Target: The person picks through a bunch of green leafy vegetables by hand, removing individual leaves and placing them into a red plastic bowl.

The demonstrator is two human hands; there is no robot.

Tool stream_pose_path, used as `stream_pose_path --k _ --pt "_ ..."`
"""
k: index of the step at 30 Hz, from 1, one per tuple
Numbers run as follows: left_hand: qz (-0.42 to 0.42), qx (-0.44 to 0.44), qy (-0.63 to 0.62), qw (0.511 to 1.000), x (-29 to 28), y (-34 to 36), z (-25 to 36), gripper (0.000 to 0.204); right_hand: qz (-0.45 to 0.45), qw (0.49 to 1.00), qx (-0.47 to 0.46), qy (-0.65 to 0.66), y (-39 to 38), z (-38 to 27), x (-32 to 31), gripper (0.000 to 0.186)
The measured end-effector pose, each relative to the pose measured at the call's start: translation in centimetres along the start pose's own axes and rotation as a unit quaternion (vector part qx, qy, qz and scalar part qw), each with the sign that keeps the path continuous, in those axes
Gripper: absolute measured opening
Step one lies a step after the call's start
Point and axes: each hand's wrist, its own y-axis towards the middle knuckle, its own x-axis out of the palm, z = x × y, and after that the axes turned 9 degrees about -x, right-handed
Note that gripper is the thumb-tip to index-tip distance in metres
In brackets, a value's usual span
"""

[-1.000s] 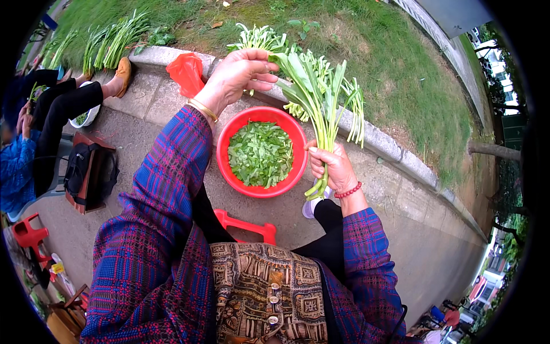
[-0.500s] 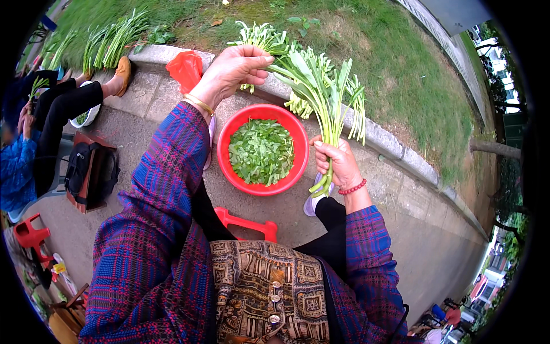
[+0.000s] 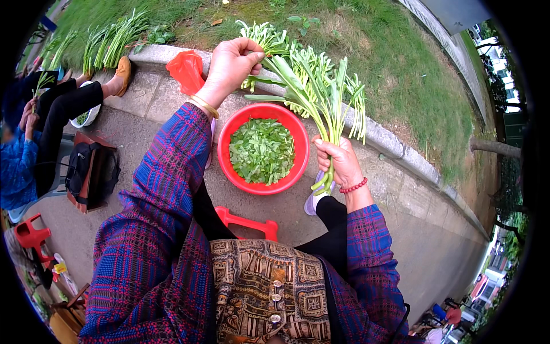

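My right hand [image 3: 338,160] is wrapped round the thick lower stems of a bunch of leafy greens [image 3: 330,112], held upright to the right of the basin. Up at the left of its leaves, my left hand [image 3: 234,64] is closed in a pinch; it appears to have a leaf from the bunch at its fingertips, partly hidden by the fingers. Below the hands stands a red plastic basin [image 3: 222,156] with torn green leaves [image 3: 262,152] inside. One long leaf of the bunch hangs out sideways over the basin's far rim.
More stripped greens [image 3: 312,63] lie along the stone kerb [image 3: 395,150], beyond the basin. A red plastic bag [image 3: 186,71] rests by the kerb. Near my legs is a red stool [image 3: 252,222]. At left, a person [image 3: 20,166] sits beside a black bag [image 3: 86,172].
My left hand has moved slightly left and up, its fingers curling tighter. A long leaf of the bunch now sticks out left over the basin's far edge. My right hand has barely moved.
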Motion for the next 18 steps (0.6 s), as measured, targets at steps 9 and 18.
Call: stream_pose_path --k 9,18 --pt "-0.094 -0.044 0.06 0.993 -1.3 -0.2 0.6 0.011 0.021 0.998 -0.018 0.064 -0.2 -0.3 -0.8 0.014" --pt "-0.166 0.045 0.145 0.974 1.6 -1.0 -2.4 0.018 -0.044 0.993 -0.023 0.106 0.0 -0.9 -0.6 0.016"
